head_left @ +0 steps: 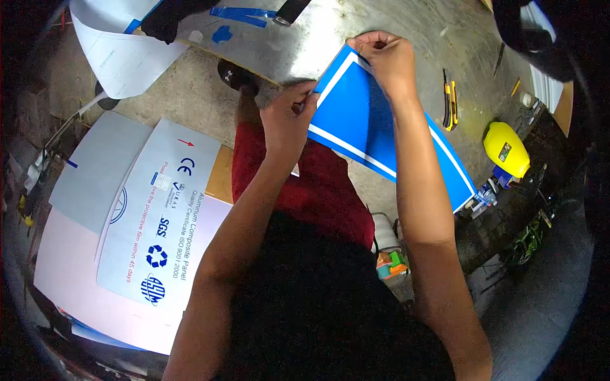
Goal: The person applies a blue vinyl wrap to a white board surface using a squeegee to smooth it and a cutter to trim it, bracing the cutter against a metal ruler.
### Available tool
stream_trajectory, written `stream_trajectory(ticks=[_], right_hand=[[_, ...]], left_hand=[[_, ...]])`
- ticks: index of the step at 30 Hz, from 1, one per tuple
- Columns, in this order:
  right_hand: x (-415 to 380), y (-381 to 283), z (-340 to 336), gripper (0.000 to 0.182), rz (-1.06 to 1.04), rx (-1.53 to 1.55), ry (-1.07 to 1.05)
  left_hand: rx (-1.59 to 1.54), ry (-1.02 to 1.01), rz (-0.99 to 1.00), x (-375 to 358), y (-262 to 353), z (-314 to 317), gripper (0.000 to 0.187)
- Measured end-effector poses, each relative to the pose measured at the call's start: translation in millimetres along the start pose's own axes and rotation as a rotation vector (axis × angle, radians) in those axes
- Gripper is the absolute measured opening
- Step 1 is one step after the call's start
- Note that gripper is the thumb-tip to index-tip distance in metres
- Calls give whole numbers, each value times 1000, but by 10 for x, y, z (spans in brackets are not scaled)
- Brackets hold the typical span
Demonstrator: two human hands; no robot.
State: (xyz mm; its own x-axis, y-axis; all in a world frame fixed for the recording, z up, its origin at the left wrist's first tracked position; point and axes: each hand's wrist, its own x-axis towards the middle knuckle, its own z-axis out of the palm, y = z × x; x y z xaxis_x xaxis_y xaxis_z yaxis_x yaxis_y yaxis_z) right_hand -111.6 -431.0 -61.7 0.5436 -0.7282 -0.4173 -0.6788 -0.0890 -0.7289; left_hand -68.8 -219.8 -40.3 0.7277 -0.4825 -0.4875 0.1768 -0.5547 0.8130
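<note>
A blue sign panel with a white border line [346, 105] lies at a slant across the table's front edge. My left hand [286, 120] is closed at its left edge, with thumb and fingertips pinched together there. At the upper corner, the fingers of my right hand [389, 62] are also pinched on the panel's edge. My right forearm crosses over the panel and hides part of its middle and right side. Whether a thin film or backing is between my fingertips is too small to tell.
On the metal-topped table [419, 38] lie yellow-and-black utility knives [450, 101], blue scraps [222, 34] and a yellow container [506, 150]. Printed aluminum composite panels [159, 216] lean at the left. A curled white sheet [124, 57] hangs at the upper left.
</note>
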Motion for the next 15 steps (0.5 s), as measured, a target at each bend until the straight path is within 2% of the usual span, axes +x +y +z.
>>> stream_trajectory(ticks=[9,15], right_hand=[[47,91,14,20,-3,-6,-12],[38,100,18,19,-9,5,3]], left_hand=[[60,53,126,-50,-67,32,23],[13,67,18,-72,-73,73,21]])
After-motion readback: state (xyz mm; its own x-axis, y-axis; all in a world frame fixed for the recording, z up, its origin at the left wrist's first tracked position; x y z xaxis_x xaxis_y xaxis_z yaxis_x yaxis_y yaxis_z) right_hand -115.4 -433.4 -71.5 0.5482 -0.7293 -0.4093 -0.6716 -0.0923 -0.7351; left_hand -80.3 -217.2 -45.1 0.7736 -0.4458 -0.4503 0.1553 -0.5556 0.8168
